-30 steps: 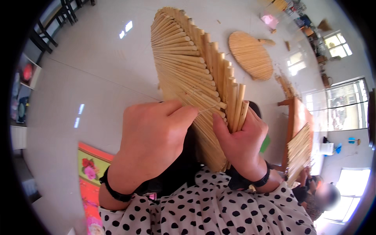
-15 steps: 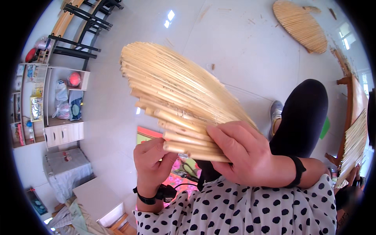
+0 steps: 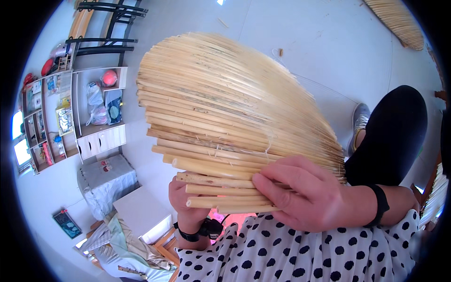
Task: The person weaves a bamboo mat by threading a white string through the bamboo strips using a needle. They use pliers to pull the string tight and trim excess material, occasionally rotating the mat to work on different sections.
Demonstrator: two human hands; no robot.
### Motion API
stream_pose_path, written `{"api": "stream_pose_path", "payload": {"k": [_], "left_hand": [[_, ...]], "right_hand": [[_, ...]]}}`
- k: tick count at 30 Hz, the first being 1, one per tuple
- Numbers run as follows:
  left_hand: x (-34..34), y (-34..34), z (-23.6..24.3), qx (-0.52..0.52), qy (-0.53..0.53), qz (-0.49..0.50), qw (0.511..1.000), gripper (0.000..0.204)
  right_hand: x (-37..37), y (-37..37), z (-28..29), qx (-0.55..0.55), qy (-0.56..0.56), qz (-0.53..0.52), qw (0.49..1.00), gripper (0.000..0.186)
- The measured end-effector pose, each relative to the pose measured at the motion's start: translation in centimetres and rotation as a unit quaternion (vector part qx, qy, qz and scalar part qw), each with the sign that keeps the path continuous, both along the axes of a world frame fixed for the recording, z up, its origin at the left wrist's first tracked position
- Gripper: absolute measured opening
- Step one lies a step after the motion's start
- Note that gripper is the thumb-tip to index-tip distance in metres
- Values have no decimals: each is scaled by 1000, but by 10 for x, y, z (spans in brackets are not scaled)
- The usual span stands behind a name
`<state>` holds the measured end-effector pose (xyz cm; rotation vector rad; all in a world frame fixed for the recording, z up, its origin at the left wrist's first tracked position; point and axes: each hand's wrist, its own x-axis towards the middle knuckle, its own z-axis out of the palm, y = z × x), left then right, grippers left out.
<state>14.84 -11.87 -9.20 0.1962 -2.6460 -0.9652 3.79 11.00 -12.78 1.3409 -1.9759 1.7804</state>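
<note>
A broad, rounded mat of pale reed stalks [image 3: 206, 94] lies side by side in front of me, its far part tapering away to the right. A loose fine thread shows across its surface near the middle. My right hand [image 3: 300, 195] is closed on the near right edge of the mat, with thumb and fingers on the thicker stalks. My left hand [image 3: 183, 199] is behind the near left stalk ends; its fingers are mostly hidden, so its grip does not show. The nearest stalks stick out unevenly to the left.
Another reed mat [image 3: 399, 23] lies on the tiled floor at the far right. Shelves [image 3: 101, 103] with bags and a pink ball stand at the left, near a cloth-covered box [image 3: 108, 181]. Black metal legs [image 3: 105, 47] are at the far left. My dark-clad knee [image 3: 390, 136] is at the right.
The reed mat has tilted up, so more of its broad face shows. My left hand has gone from beside the nearest stalk ends to behind them. The view has shifted toward the left.
</note>
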Motion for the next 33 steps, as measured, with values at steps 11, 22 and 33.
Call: {"api": "stream_pose_path", "payload": {"k": [11, 22, 33], "left_hand": [[31, -5, 0, -77, -83, 81, 990, 26], [53, -24, -9, -182, -141, 22, 973, 39], [70, -25, -11, -167, -143, 41, 975, 40]], "right_hand": [[7, 2, 3, 36, -30, 8, 999, 38], [9, 3, 3, 42, -74, 56, 995, 45], [8, 1, 1, 46, -100, 85, 990, 45]]}}
